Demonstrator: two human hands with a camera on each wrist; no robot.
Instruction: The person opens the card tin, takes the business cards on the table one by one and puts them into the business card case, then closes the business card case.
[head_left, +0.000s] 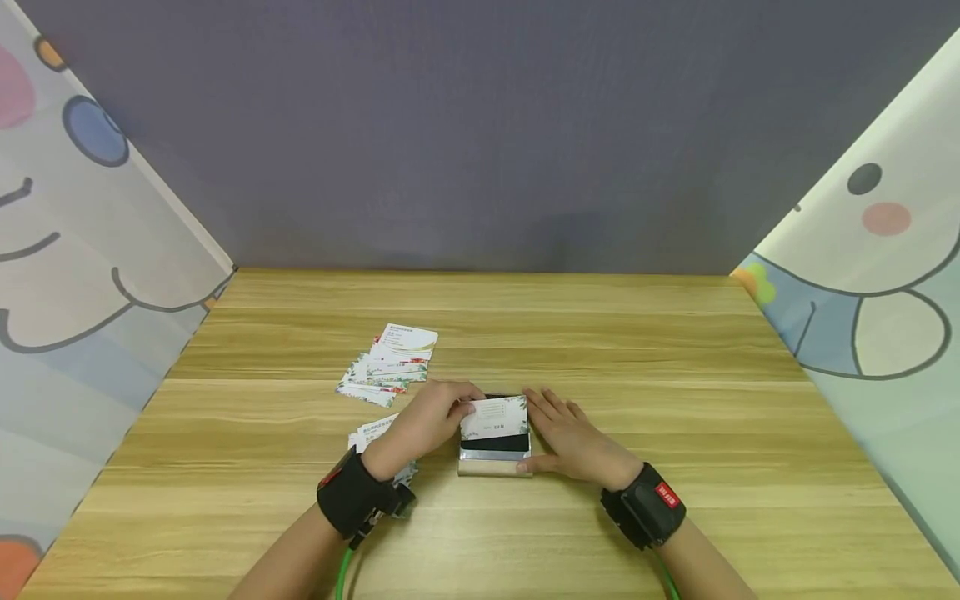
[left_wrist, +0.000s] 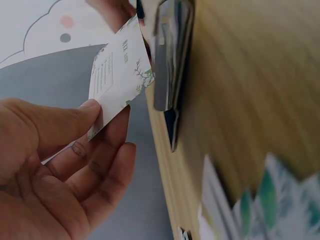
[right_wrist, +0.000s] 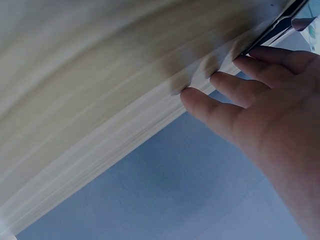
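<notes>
My left hand (head_left: 431, 417) pinches a white business card (head_left: 493, 418) with a leafy print between thumb and fingers. In the left wrist view the card (left_wrist: 117, 70) tilts up from the fingertips. Beneath it lies an opened card case (head_left: 495, 467), with a dark inside and a shiny metal front. That case (left_wrist: 172, 55) is seen edge-on in the left wrist view. My right hand (head_left: 577, 446) rests at the case's right side, fingers extended and thumb at the front corner. In the right wrist view several fingertips of this hand (right_wrist: 270, 100) touch the tabletop.
A fanned pile of business cards (head_left: 390, 367) lies left of the case, farther back. Another pile of cards (head_left: 371, 431) sits nearer, partly hidden under my left wrist. The wooden table (head_left: 675, 350) ends at a grey panel (head_left: 480, 133); printed sheets flank both sides.
</notes>
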